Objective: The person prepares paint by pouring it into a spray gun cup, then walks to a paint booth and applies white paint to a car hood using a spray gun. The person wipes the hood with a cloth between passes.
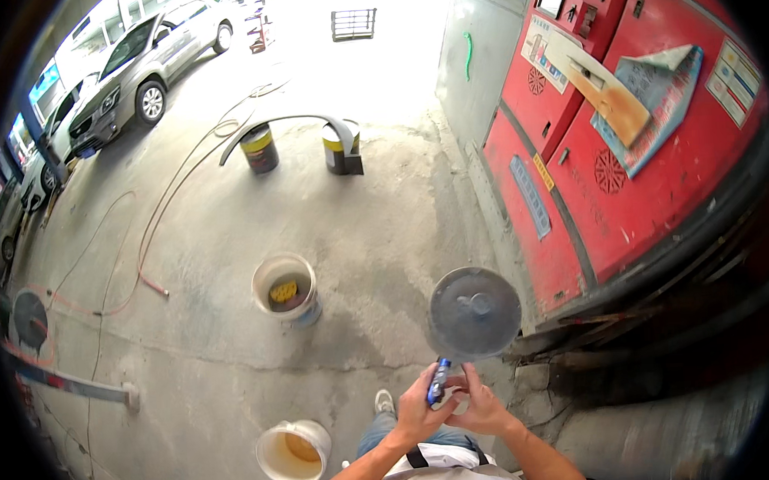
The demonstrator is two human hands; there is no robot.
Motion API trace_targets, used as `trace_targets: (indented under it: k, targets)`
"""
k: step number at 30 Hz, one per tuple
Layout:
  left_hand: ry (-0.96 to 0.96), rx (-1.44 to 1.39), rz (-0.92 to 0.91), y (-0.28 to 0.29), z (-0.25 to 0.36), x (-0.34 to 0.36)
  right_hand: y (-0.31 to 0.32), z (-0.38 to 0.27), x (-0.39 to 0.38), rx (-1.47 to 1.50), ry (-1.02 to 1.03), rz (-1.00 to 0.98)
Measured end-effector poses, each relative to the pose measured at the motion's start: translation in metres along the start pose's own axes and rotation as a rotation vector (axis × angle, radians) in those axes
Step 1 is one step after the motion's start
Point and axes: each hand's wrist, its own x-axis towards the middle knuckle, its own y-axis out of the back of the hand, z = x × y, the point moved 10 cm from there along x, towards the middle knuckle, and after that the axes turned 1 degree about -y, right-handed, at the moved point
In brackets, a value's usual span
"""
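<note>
Close in front of my body, my left hand (416, 415) is closed around a small, narrow blue item (439, 382) with dark and white marks. It looks like a tube or slim packet, but its exact kind is not clear. My right hand (486, 411) meets the left at the lower end of this item. Its fingers are bent together, with a bit of white between the two hands; what the right fingers pinch is hidden. Just beyond both hands stands a round dark grey top (474, 313) with a raised middle.
Left of me stand a white bucket (274, 463) and another bucket (260, 292) with a yellow sponge (283, 292). Farther off, a curved grey strip (300, 118) lies across two dark cans. A hose (146, 244) trails over the floor. Red cabinets (661, 199) line the right; cars (145, 66) stand far left.
</note>
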Motion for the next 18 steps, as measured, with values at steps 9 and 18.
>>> trace_targets:
  k: [9, 18]
  targets:
    - [-0.238, -0.070, -0.383, -0.040, 0.014, 0.369, 0.182, 0.098, 0.315, 0.227, -0.091, 0.457]
    - [-0.416, 0.308, -0.404, 0.055, 0.078, 0.730, 0.393, 0.133, 0.652, 0.338, -0.167, 0.521]
